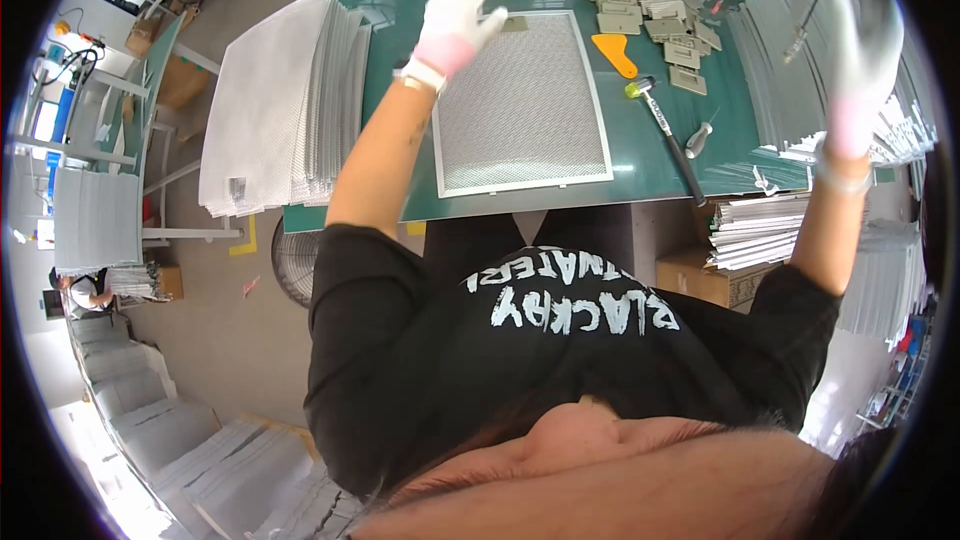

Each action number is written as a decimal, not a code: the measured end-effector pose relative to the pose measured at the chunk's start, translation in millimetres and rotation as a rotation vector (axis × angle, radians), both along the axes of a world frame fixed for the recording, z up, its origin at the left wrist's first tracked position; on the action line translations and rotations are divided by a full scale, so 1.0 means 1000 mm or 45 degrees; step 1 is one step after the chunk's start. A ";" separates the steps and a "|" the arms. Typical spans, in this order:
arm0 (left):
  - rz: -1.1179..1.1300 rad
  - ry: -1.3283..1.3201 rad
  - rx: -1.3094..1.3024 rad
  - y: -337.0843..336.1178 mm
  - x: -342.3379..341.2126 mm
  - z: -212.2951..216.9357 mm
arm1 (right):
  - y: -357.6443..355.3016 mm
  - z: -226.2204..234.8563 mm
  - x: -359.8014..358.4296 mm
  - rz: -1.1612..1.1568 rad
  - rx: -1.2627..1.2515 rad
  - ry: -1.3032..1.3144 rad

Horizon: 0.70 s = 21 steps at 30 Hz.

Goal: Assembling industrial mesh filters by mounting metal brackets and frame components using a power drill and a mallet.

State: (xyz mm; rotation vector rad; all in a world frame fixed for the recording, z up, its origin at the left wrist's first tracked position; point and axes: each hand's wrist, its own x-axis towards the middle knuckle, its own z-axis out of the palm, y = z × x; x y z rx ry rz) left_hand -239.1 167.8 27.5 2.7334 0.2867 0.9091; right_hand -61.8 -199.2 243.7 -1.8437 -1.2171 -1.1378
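A rectangular metal mesh filter panel (pixel 520 105) with a silver frame lies flat on the green table mat (pixel 640 155). My left hand (pixel 455 25), in a white glove with a pink cuff, rests on the panel's far left corner, its fingers by a small grey tab (pixel 515 24). My right hand (pixel 860 50), also gloved, is raised at the far right over a stack of metal frames (pixel 790 90); it is blurred and what it grips is unclear.
A hammer (pixel 668 130), an orange scraper (pixel 616 53) and several grey tabs (pixel 672 25) lie right of the panel. Stacks of mesh sheets (pixel 290 110) stand at the left, more (pixel 770 230) at the right. A cardboard box (pixel 700 275) and a fan (pixel 295 265) sit below the table.
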 end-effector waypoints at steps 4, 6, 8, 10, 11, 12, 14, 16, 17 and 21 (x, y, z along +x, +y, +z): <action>-0.047 -0.022 -0.061 -0.038 -0.098 -0.035 | -0.050 -0.178 -0.034 -0.005 -0.583 0.178; 0.033 0.048 -0.186 -0.050 -0.147 -0.065 | -0.072 -0.251 -0.058 -0.270 -0.973 0.739; 0.014 0.149 -0.261 -0.067 -0.187 -0.078 | -0.084 -0.295 -0.062 -0.462 -0.973 0.790; 0.097 0.303 -0.254 -0.090 -0.216 -0.083 | -0.073 -0.292 -0.064 -0.429 -0.937 0.792; 0.084 0.335 -0.244 -0.099 -0.222 -0.083 | -0.068 -0.292 -0.064 -0.436 -0.930 0.792; 0.070 0.366 -0.231 -0.106 -0.226 -0.082 | -0.061 -0.291 -0.063 -0.393 -0.942 0.895; 0.068 0.401 -0.219 -0.116 -0.233 -0.084 | -0.035 -0.286 -0.058 -0.340 -0.950 0.987; 0.087 0.448 -0.212 -0.121 -0.233 -0.079 | 0.010 -0.277 -0.055 0.139 -0.606 1.066; 0.109 0.450 -0.189 -0.122 -0.232 -0.079 | 0.038 -0.272 -0.060 0.293 -0.583 1.050; 0.106 0.437 -0.151 -0.119 -0.227 -0.084 | 0.150 -0.267 -0.100 0.630 -0.598 0.872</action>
